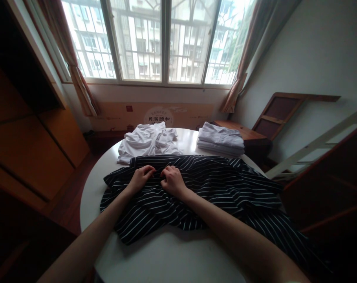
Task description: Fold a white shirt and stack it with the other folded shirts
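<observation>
on the round white desk [166, 259], a loose white garment [147, 143] lies far left. left hand [141, 177] and right hand [173, 180], each grip pinching the black striped garment [213, 184] spread mid-desk. folded pale stack [221, 142] far right.

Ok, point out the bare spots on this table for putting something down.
Bare round table in front of the striped garment, between the forearms; a strip at its left rim; a gap between white clothes and folded stack. Crowded: the middle, under both hands.
</observation>
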Tool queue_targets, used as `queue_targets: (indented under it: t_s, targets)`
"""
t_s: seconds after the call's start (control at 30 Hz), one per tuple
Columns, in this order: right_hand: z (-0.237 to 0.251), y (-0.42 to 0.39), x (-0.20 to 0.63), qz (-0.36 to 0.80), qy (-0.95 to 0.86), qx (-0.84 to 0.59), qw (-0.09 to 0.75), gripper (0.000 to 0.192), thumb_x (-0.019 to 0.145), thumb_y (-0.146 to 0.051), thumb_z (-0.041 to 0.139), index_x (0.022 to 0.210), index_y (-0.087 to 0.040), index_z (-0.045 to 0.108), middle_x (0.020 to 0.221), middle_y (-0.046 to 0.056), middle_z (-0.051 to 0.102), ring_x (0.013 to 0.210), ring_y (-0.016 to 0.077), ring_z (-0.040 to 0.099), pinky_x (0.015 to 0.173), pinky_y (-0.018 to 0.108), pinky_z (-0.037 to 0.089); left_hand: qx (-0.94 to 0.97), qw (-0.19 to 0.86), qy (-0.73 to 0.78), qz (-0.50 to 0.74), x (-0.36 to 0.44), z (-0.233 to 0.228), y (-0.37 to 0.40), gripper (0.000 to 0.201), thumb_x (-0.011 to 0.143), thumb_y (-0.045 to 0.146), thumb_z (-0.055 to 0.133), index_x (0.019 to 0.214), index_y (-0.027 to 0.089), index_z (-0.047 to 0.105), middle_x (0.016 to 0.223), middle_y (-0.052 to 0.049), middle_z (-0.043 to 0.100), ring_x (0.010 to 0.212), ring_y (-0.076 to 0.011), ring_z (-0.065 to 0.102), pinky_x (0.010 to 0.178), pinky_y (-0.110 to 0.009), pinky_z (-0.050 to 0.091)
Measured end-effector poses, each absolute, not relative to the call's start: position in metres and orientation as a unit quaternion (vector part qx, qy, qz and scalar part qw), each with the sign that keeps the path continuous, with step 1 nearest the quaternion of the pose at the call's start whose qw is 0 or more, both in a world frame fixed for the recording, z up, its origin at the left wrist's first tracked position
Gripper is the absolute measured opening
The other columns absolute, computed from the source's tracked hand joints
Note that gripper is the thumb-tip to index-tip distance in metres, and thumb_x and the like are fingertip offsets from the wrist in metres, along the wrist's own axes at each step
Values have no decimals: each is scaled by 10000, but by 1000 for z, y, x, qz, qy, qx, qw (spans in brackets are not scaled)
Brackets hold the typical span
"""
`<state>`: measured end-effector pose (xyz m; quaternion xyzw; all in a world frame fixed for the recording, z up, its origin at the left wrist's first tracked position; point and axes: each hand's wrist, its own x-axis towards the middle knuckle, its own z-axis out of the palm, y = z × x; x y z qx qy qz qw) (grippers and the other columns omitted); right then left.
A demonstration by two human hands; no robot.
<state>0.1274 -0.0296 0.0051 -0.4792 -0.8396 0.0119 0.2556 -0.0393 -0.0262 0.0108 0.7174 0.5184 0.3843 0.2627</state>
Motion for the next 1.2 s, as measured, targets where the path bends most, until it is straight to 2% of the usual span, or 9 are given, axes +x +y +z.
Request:
queue_targets:
  t_s: [0.13,0.3,0.47,0.63,0.77,0.9,1.0,1.2]
  targets:
    - [7,-32,127,6,-842,-467,271,95,659,-185,565,750,-165,586,793,54,572,800,195,470,737,306,345,738,250,501,377,-39,13,-28,295,786,385,437,727,158,614,692,-18,623,670,-151,559,634,-241,406]
    - [9,-33,127,27,-880,-390,268,113,707,-250,598,779,-163,597,773,42,600,782,182,493,744,303,358,743,255,497,369,-40,13,-28,364,833,367,345,726,152,618,599,0,561,595,-133,527,599,-238,396]
    - [8,-33,127,37,-912,-318,256,97,762,-213,568,819,-156,621,790,49,634,755,164,537,715,273,392,754,256,483,364,-39,9,-27,220,778,304,468,808,153,625,706,-13,610,682,-142,555,657,-240,413]
    - [7,-35,127,54,-915,-301,264,117,764,-153,545,851,-169,621,839,46,644,759,144,560,692,239,401,798,227,453,325,-39,2,-25,137,704,168,525,734,160,658,762,-21,582,689,-128,524,632,-225,404]
    - [11,-36,128,86,-884,-339,309,110,785,-201,507,799,-170,611,754,28,629,726,145,553,708,249,393,817,221,440,301,-40,0,-24,142,698,152,526,701,164,667,768,-16,560,648,-108,494,596,-215,391]
    - [16,-32,132,187,-805,-424,371,237,784,-105,378,769,-179,603,726,7,627,689,127,563,675,225,395,811,223,444,307,-41,2,-26,149,708,204,556,789,185,679,772,-16,561,626,-104,481,598,-221,399]
    - [19,-29,134,247,-741,-476,405,286,774,-99,322,745,-178,595,635,-8,602,624,120,556,626,215,399,810,223,447,307,-41,4,-27,139,715,222,559,778,184,677,743,-18,558,623,-110,480,600,-229,404]
    - [19,-26,133,273,-707,-497,423,257,750,-114,339,686,-178,580,596,-12,600,603,120,556,612,215,405,800,225,459,313,-42,5,-26,102,702,231,566,736,157,627,697,-11,566,605,-115,479,575,-231,397]
